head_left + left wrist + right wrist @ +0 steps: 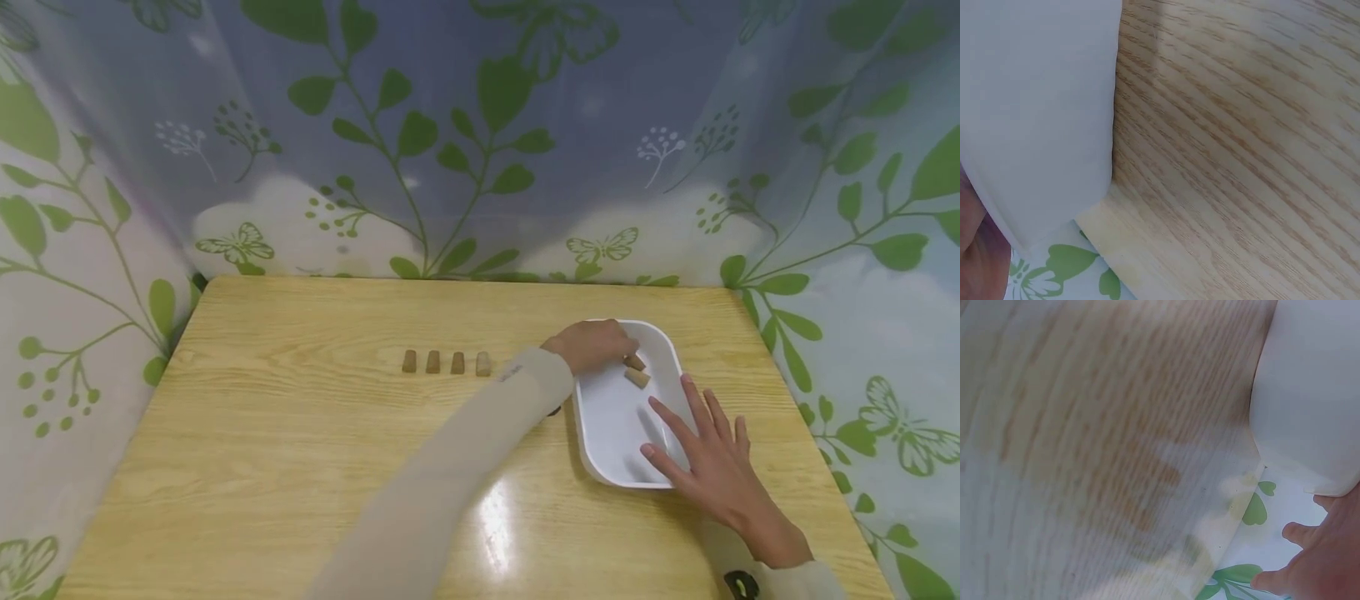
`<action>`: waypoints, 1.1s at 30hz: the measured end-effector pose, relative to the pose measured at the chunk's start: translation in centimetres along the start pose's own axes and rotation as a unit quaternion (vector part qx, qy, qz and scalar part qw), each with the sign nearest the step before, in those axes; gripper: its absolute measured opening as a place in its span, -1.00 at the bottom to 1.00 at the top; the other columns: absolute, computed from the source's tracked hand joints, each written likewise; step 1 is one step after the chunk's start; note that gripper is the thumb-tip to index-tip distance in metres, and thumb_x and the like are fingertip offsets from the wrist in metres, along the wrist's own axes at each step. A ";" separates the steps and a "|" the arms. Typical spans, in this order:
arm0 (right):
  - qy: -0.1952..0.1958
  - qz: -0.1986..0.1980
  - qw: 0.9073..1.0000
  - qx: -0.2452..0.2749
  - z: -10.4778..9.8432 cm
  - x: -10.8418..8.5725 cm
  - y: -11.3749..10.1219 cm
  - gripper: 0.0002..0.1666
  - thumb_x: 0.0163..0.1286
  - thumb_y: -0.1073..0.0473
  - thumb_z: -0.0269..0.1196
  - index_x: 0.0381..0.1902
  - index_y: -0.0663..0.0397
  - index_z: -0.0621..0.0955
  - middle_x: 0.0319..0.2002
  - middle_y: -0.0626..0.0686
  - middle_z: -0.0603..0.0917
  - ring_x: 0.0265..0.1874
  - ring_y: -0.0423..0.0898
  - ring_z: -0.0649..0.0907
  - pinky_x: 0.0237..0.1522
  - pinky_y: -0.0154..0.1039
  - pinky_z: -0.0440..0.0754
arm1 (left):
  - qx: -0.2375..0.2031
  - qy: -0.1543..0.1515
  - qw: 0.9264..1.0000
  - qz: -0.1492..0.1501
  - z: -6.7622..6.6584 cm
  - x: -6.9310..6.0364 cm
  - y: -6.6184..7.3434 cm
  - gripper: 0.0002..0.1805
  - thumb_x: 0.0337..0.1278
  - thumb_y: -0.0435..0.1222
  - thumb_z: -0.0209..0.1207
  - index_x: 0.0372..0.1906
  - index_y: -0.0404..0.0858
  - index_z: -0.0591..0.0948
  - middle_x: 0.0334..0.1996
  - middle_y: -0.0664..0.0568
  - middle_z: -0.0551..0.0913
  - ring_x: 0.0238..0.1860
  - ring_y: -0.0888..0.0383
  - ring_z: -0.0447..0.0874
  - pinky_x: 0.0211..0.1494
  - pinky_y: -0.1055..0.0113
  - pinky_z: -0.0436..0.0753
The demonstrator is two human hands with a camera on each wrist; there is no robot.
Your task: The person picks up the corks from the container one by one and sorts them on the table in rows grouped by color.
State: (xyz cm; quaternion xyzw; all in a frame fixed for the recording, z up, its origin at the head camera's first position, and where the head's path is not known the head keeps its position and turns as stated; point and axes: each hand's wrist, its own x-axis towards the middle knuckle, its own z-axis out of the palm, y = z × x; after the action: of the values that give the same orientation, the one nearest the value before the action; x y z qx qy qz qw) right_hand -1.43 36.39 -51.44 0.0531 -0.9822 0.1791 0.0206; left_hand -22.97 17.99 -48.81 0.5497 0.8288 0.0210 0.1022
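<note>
Several small brown, cork-like pieces stand in a row on the table, the leftmost piece (408,361) darker than the pale rightmost piece (483,364). Two more, a tan piece (637,378) and a darker piece (635,362), lie in the far part of a white tray (611,433). My left hand (596,345) reaches over the tray's far left side, fingers bent down beside the darker piece; the fingertips are hidden, so I cannot tell whether they pinch anything. With fingers spread and holding nothing, my right hand (716,467) hovers about the tray's near right rim.
The wooden table (300,467) reaches to a leaf-patterned curtain (450,167) at the back and sides. My left sleeve (450,467) crosses the table's near middle. In both wrist views the tray wall (1041,112) (1310,394) stands beside wood grain.
</note>
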 end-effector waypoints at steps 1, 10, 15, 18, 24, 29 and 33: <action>0.000 0.001 1.000 0.000 0.0 0.0 0.0 -0.19 0.52 -0.27 0.31 0.62 -0.19 0.46 0.82 0.14 -0.11 0.69 0.52 0.03 0.35 0.89 -0.08 | 0.004 0.003 1.000 0.000 0.0 0.0 0.0 -0.61 0.65 -0.21 0.17 0.42 0.04 0.63 0.38 0.28 0.69 0.49 0.17 0.56 0.60 0.31 0.49; -0.002 0.005 1.000 0.001 0.2 -0.1 -0.1 -0.18 0.53 -0.28 0.31 0.63 -0.18 0.45 0.82 0.13 -0.12 0.70 0.48 0.01 0.37 0.87 -0.09 | 0.032 0.011 0.999 0.013 0.1 -0.5 0.1 -0.62 0.65 -0.18 0.15 0.41 0.10 0.68 0.32 0.16 0.73 0.41 0.17 0.63 0.52 0.36 0.56; 0.003 0.001 1.000 0.001 0.1 0.0 -0.1 -0.19 0.53 -0.27 0.31 0.63 -0.20 0.45 0.82 0.14 -0.10 0.70 0.50 0.02 0.35 0.88 -0.07 | -0.008 0.020 0.999 0.040 -0.1 -0.9 -0.4 -0.59 0.66 -0.25 0.18 0.42 0.14 0.68 0.29 0.19 0.74 0.38 0.20 0.63 0.53 0.44 0.51; 0.005 -0.001 1.000 0.003 0.0 0.0 -0.1 -0.20 0.53 -0.26 0.31 0.62 -0.20 0.45 0.81 0.15 -0.09 0.69 0.51 0.02 0.35 0.89 -0.08 | -0.032 0.030 0.998 0.044 -0.7 -1.7 -0.7 -0.66 0.70 -0.27 0.15 0.34 0.03 0.73 0.15 0.17 0.75 0.23 0.22 0.65 0.38 0.47 0.57; 0.008 0.000 1.000 0.001 -0.1 0.0 -0.2 -0.20 0.53 -0.26 0.31 0.61 -0.17 0.47 0.81 0.15 -0.09 0.69 0.51 0.03 0.36 0.88 -0.08 | -0.060 0.083 0.993 0.055 -1.9 -3.6 -1.4 -0.73 0.66 -0.26 0.14 0.22 -0.10 0.73 0.02 0.15 0.70 0.03 0.22 0.59 0.23 0.45 0.56; 0.002 0.005 1.000 0.002 -0.2 0.0 -0.3 -0.21 0.54 -0.27 0.30 0.61 -0.17 0.47 0.82 0.15 -0.11 0.70 0.50 0.01 0.38 0.86 -0.10 | -0.072 0.092 0.992 0.048 -2.6 -5.3 -1.8 -0.67 0.68 -0.25 0.10 0.31 -0.10 0.72 0.15 0.13 0.71 0.15 0.21 0.62 0.32 0.46 0.55; 0.002 0.004 1.000 0.002 -0.2 -0.1 -0.4 -0.21 0.55 -0.27 0.29 0.62 -0.17 0.46 0.82 0.15 -0.11 0.70 0.48 0.00 0.38 0.86 -0.10 | -0.115 0.086 0.989 0.035 -2.8 -6.7 -2.1 -0.66 0.66 -0.25 0.15 0.35 -0.10 0.68 0.25 0.12 0.67 0.28 0.19 0.57 0.44 0.44 0.51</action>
State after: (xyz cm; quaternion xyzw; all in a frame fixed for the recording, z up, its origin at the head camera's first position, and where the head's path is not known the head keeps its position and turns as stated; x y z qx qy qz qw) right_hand -1.33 36.11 -51.14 0.0485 -0.9820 0.1815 0.0216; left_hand -22.93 11.29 -45.36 0.5591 0.8068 0.1671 0.0929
